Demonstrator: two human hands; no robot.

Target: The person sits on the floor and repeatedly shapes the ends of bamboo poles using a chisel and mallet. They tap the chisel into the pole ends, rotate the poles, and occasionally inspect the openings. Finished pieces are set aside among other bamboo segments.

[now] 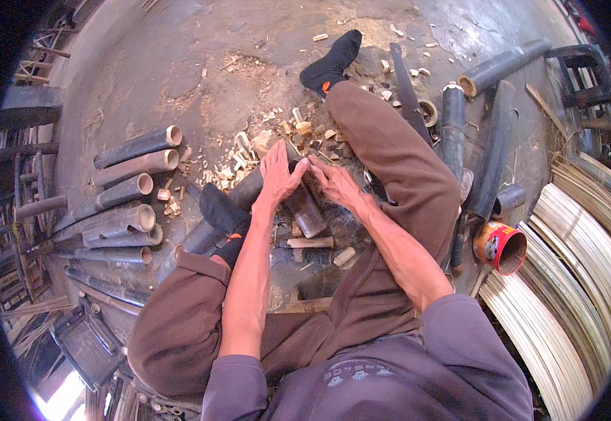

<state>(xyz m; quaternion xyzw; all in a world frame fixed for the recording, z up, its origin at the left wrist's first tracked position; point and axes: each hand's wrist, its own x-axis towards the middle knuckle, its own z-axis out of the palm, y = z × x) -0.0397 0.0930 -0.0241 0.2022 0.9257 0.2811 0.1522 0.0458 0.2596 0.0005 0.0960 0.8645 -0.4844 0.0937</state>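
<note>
My left hand point(276, 175) is wrapped over the upper end of a dark bamboo tube point(305, 210) that slants between my forearms, its thumb pointing toward my right hand. My right hand point(335, 182) meets it there, fingers curled and pinched close to the left thumb; what is between them is too small to make out. Another dark bamboo tube point(248, 188) passes beneath my left wrist toward my left foot. Pale bamboo chips and offcuts point(239, 163) are heaped just beyond my hands. Below the slanting tube lies a short pale piece of wood point(310, 243).
Several cut bamboo tubes point(126, 193) lie in a row at left. On the right are a long dark flat blade point(407, 95), more tubes point(453, 130), a red can point(500, 248) and bundles of pale split strips point(565, 281). My bent legs point(397, 147) flank the work.
</note>
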